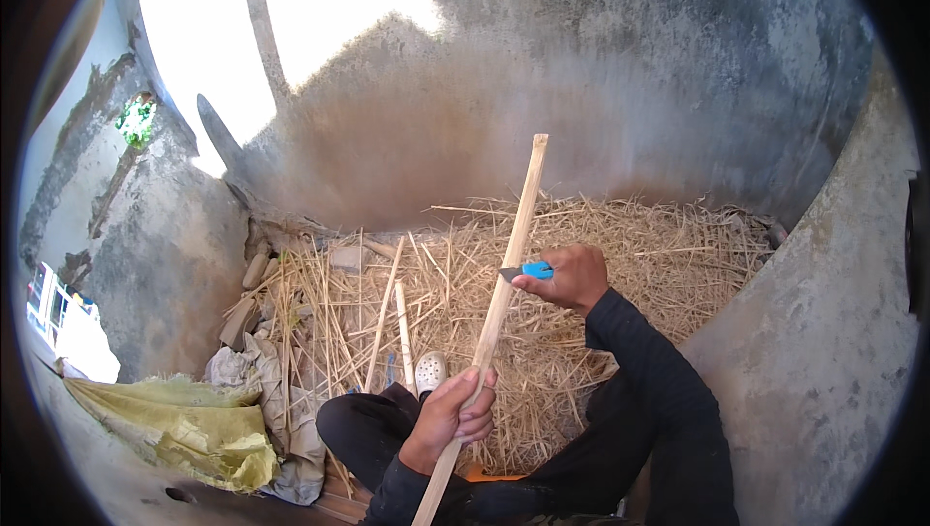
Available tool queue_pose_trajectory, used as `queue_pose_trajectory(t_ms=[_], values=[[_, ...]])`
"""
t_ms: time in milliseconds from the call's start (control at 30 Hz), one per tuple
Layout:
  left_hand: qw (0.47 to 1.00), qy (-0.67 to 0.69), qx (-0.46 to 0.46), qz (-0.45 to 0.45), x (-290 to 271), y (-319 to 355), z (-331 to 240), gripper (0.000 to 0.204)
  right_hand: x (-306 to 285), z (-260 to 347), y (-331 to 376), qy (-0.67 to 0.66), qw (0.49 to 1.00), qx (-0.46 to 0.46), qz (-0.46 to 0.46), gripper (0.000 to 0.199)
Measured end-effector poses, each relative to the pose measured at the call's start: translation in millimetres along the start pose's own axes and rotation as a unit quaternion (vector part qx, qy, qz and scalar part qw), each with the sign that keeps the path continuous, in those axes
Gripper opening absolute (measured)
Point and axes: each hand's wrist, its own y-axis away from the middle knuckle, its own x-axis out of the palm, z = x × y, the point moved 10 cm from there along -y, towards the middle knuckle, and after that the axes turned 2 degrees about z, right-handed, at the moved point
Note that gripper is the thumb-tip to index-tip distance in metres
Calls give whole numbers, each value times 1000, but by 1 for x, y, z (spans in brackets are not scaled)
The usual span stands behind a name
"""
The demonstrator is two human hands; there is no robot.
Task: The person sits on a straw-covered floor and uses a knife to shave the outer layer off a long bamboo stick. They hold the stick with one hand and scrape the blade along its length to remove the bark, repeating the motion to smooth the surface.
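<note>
I hold a long bamboo stick out in front of me, and its long axis runs from low near my lap up and away, leaning a little to the right, with the far tip standing against the grey wall. My left hand is wrapped around the lower part of the stick, fingers closed tight on it, close to my body. My right hand is farther out, about halfway up the stick and on its right side, closed around a knife with a blue handle. The blade points left and meets the stick's edge just there, so the blade lies across the stick rather than along it. The two hands are well apart along the stick, the left one nearer to me, the right one nearer to the far tip.

Under the stick lies a bed of straw, with a few more split sticks lying on it to the left of my hand. My foot in a pale shoe shows just beside them. A yellow sack lies crumpled at the far left.

The bottom end of the stick runs out of the picture at the lower edge. The blade is small and dark, and I cannot tell how deep it sits in the stick. Something orange shows under my arm, but I cannot make out what it is.
</note>
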Motion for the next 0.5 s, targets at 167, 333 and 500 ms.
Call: queue_pose_trajectory(t_ms=[167,333,500], values=[[1000,-1,10,5,0,7,-6,25,3,38,12,-45,998,-44,-5,68],[1000,-9,-11,6,5,11,3,26,-2,-14,-4,-1,999,-20,-46,71],[999,-42,-10,-23,6,10,5,25,-7,-25,-9,45,996,-27,-76,71]])
